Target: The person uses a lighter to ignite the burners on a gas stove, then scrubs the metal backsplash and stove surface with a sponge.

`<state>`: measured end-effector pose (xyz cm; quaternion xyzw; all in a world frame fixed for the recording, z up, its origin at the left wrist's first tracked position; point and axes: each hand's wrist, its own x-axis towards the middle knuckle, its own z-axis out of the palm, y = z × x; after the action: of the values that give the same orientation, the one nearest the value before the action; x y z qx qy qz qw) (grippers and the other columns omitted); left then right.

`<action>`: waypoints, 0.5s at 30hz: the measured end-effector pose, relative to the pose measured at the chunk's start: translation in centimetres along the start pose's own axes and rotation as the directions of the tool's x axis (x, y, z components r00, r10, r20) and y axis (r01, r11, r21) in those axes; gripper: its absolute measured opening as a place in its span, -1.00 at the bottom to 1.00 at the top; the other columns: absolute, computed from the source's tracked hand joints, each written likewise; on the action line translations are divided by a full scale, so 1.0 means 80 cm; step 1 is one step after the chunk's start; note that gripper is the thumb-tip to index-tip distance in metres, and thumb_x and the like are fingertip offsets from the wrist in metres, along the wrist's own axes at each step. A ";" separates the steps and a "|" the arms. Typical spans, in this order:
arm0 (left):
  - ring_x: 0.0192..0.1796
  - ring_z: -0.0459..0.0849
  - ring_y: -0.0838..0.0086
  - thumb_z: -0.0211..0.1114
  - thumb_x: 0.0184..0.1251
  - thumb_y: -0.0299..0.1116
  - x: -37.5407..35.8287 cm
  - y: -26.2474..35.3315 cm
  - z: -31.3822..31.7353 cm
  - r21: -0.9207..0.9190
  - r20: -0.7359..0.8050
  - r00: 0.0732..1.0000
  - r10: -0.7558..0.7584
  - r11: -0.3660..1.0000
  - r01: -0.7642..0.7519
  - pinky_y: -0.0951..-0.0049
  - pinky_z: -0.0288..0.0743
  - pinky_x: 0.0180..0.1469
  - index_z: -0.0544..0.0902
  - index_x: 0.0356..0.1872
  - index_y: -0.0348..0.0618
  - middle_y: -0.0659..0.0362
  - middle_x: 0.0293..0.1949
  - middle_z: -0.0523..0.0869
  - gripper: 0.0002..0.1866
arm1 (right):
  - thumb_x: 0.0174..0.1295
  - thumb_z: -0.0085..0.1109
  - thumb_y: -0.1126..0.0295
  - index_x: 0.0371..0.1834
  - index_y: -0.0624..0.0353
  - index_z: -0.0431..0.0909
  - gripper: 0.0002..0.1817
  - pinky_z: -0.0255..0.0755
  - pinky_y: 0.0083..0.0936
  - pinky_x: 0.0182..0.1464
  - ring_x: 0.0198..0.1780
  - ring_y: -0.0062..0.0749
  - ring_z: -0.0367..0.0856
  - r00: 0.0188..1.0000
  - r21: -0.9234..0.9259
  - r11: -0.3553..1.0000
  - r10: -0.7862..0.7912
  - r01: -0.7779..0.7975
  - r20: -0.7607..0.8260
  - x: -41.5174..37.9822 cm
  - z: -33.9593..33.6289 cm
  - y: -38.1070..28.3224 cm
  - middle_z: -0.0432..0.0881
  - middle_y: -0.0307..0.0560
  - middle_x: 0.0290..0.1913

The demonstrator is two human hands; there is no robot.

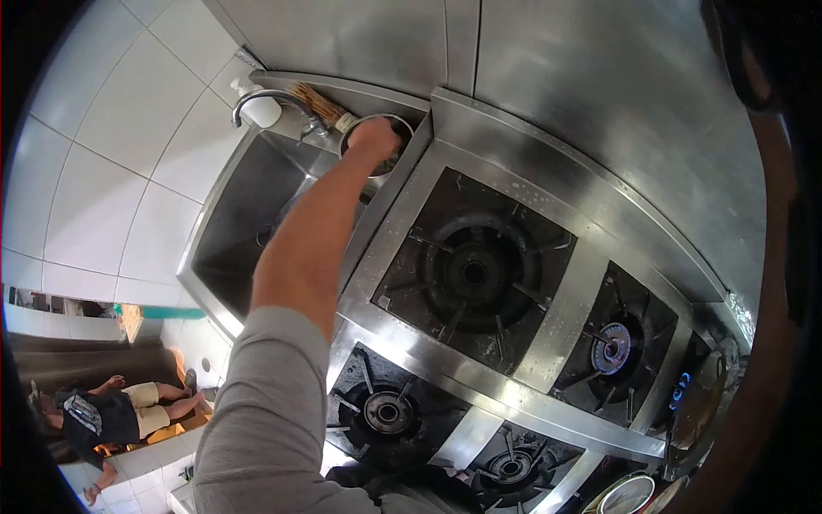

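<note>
My left hand (374, 144), at the end of a bare forearm and grey sleeve, reaches into a round metal pot (409, 127) at the back of the sink unit. Its fingers are curled together inside the pot, and what they grip is hidden. Some greenish contents show below the hand, too small to name. A bundle of thin brown sticks (318, 104) lies against the pot's left side. Beside it a curved metal faucet (282, 94) stands over the steel sink (248, 210). My right hand is out of view.
A steel stove (556, 330) stands right of the sink; blue flames burn at a rear burner (610, 349) and far right. A pan (704, 398) and strainer (629, 495) are at lower right, a white bottle (259, 110) behind the faucet, another person (107, 420) at lower left.
</note>
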<state>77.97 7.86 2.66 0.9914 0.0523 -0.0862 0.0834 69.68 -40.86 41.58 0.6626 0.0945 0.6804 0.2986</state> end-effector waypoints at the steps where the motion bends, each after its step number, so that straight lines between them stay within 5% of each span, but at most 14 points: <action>1: 0.29 0.76 -0.05 0.37 0.42 -0.03 -0.002 -0.005 -0.008 -0.047 -0.093 0.994 0.062 0.997 -0.067 0.05 0.65 0.31 0.82 0.14 -0.19 -0.11 0.21 0.81 -0.51 | 0.64 -0.45 -0.14 0.66 0.21 0.27 -0.22 0.04 0.37 0.55 0.63 0.52 0.11 1.000 0.044 0.999 0.000 -0.001 0.012 0.002 -0.005 -0.003 0.19 0.51 0.63; 6: 0.07 0.83 -0.06 0.28 0.53 0.07 -0.037 -0.036 -0.075 -0.378 -0.236 0.971 0.033 0.918 -0.123 0.03 0.63 0.15 0.79 0.02 -0.32 -0.18 -0.08 0.86 -0.46 | 0.65 -0.62 -0.28 0.68 0.22 0.21 -0.12 -0.06 0.50 0.54 0.66 0.64 -0.03 0.999 0.241 0.970 0.021 -0.027 0.027 0.019 -0.017 -0.016 0.10 0.64 0.63; 7: 0.07 0.83 -0.06 0.28 0.53 0.07 -0.053 -0.044 -0.089 -0.377 -0.244 0.969 0.021 0.919 -0.115 0.03 0.63 0.15 0.79 0.02 -0.32 -0.18 -0.08 0.86 -0.46 | 0.64 -0.60 -0.30 0.70 0.15 0.19 -0.12 -0.05 0.51 0.53 0.68 0.61 -0.06 0.980 0.304 0.947 0.048 -0.106 0.191 0.013 -0.013 -0.007 0.06 0.63 0.65; 8: 0.01 0.84 0.03 0.27 0.56 0.04 -0.068 -0.053 -0.102 -0.576 -0.219 0.975 -0.041 0.812 -0.095 0.10 0.64 0.11 0.78 -0.02 -0.35 -0.12 -0.17 0.85 -0.48 | 0.63 -0.59 -0.32 0.72 0.09 0.18 -0.12 -0.04 0.51 0.52 0.69 0.59 -0.10 0.935 0.354 0.916 0.058 -0.189 0.349 0.006 -0.006 0.006 0.01 0.62 0.67; 10: -0.14 0.79 0.23 0.28 0.61 -0.06 -0.083 -0.077 -0.124 -0.826 -0.092 0.990 -0.103 0.563 -0.018 0.20 0.64 0.02 0.73 0.05 -0.34 0.06 -0.26 0.76 -0.56 | 0.58 0.08 -0.03 0.54 -0.21 0.51 -0.47 0.20 0.13 0.59 0.57 0.03 0.44 0.931 0.057 0.979 0.166 -0.194 0.326 -0.064 0.064 0.018 0.57 0.08 0.50; 11: -0.14 0.79 0.23 0.28 0.61 -0.06 -0.092 -0.089 -0.129 -0.833 -0.105 0.987 -0.118 0.553 -0.023 0.20 0.64 0.02 0.73 0.05 -0.34 0.06 -0.26 0.76 -0.56 | 0.64 0.04 0.03 0.43 -0.05 0.59 -0.54 0.41 0.01 0.46 0.37 -0.01 0.65 0.996 0.122 0.992 0.031 -0.042 0.088 -0.037 -0.002 -0.018 0.72 0.11 0.30; 12: -0.14 0.77 0.24 0.28 0.61 -0.08 -0.105 -0.099 -0.129 -0.962 -0.045 0.993 -0.111 0.273 -0.013 0.17 0.65 0.03 0.68 0.14 -0.30 0.06 -0.18 0.75 -0.57 | 0.64 0.07 0.11 0.38 0.09 0.62 -0.57 0.47 -0.06 0.39 0.28 0.08 0.68 0.991 0.283 0.954 0.071 -0.101 0.114 -0.060 -0.008 -0.043 0.75 0.13 0.22; 13: -0.14 0.75 0.24 0.29 0.60 -0.10 -0.118 -0.104 -0.127 -0.999 0.014 0.997 -0.076 -0.030 0.012 0.14 0.66 0.03 0.63 0.23 -0.26 0.07 -0.11 0.74 -0.56 | 0.66 0.09 0.12 0.33 0.20 0.65 -0.57 0.51 -0.17 0.30 0.15 0.00 0.74 0.928 0.445 0.818 0.278 -0.363 0.246 -0.068 -0.040 -0.086 0.77 0.19 0.15; 15: -0.13 0.74 0.24 0.28 0.61 -0.15 -0.152 -0.103 -0.139 -0.996 0.048 0.997 -0.056 -0.074 0.044 0.10 0.67 0.06 0.54 0.31 -0.18 0.07 -0.01 0.72 -0.57 | 0.69 0.11 0.12 0.29 0.34 0.66 -0.54 0.53 -0.33 0.25 0.01 -0.15 0.77 0.624 0.555 0.298 0.485 -0.777 0.613 -0.085 -0.106 -0.179 0.81 0.19 0.09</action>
<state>66.92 16.78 14.33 0.6121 0.1356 -0.0193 0.7788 65.18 -30.68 27.48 0.8042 0.0565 0.5035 -0.3107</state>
